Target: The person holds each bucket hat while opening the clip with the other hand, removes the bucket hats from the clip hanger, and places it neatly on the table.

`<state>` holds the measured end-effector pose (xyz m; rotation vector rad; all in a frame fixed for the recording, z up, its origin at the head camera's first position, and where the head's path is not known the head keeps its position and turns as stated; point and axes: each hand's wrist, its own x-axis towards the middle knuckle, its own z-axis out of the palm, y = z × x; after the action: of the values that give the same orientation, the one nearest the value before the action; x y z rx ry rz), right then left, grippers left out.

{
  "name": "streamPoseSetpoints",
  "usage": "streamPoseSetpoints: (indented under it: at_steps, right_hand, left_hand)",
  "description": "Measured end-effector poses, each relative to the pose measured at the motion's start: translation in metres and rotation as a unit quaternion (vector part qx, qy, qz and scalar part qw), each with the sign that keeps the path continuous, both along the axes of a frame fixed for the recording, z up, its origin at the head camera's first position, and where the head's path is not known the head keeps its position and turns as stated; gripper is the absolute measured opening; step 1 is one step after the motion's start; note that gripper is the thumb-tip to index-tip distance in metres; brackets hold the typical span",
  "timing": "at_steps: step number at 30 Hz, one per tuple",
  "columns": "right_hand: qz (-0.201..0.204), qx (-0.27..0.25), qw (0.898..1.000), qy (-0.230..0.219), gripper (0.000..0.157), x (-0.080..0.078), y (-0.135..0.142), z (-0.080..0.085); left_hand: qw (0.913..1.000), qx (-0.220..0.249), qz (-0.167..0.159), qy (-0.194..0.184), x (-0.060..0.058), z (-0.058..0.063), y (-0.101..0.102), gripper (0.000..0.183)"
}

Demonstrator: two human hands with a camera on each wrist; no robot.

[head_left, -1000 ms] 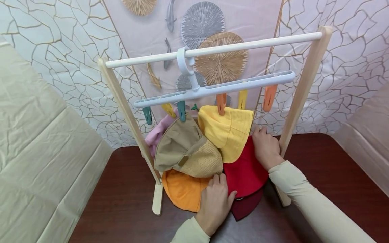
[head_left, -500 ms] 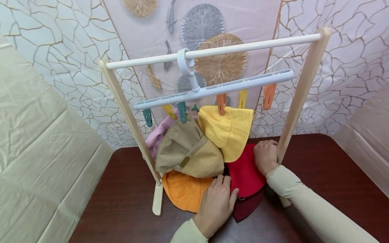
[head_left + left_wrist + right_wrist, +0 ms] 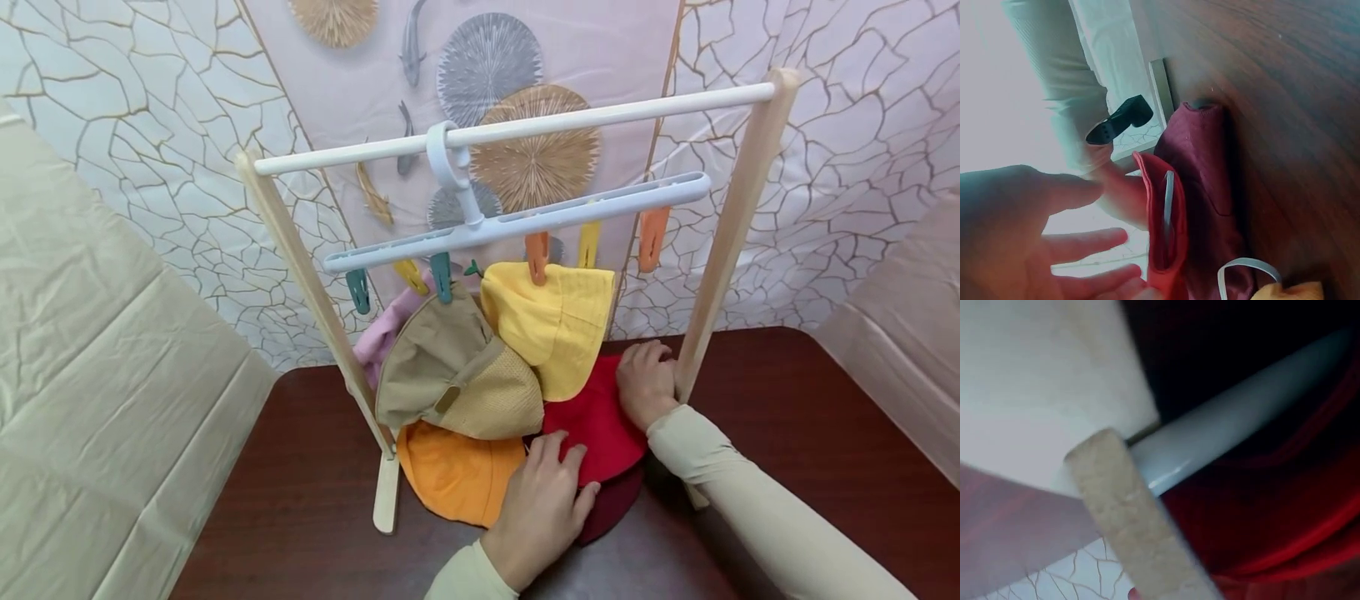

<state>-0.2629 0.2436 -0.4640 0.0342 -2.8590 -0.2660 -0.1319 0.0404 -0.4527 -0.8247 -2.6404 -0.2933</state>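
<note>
In the head view a red hat lies on a dark maroon hat, seen edge-on in the left wrist view. My left hand is at the red hat's near side, thumb and fingers spread, gripping nothing; the left wrist view shows its fingers beside the brim. My right hand is at the red hat's right side, close to the stand post; its fingertips are mostly hidden. A yellow bucket hat, a khaki hat, an orange hat and a purple hat are bunched alongside.
A wooden stand with a white rail carries a pale blue hanger. Several clips hang from it, including an orange clip and a teal clip. The dark wood table meets patterned cloth behind.
The red hat's far part has come down with my right hand, which has moved toward me. My left fingers have lifted and spread over the red hat's near edge.
</note>
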Motion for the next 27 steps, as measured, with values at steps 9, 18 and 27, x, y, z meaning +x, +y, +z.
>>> streamPoseSetpoints:
  at_steps: [9,18,27]
  right_hand:
    - [0.029,-0.084,0.989,-0.122,0.039,-0.001,0.001,0.007]
    - [0.032,-0.198,0.957,-0.21,0.071,-0.006,-0.002,-0.005]
    - [0.002,-0.24,0.94,-0.242,0.096,-0.008,-0.002,-0.011]
  left_hand:
    - [0.9959,-0.073,0.013,-0.052,-0.003,-0.003,0.002,0.05]
    - [0.9881,-0.116,0.019,-0.099,-0.014,0.006,0.012,0.051]
    - [0.9706,-0.094,0.017,-0.221,-0.031,0.002,0.02,0.073]
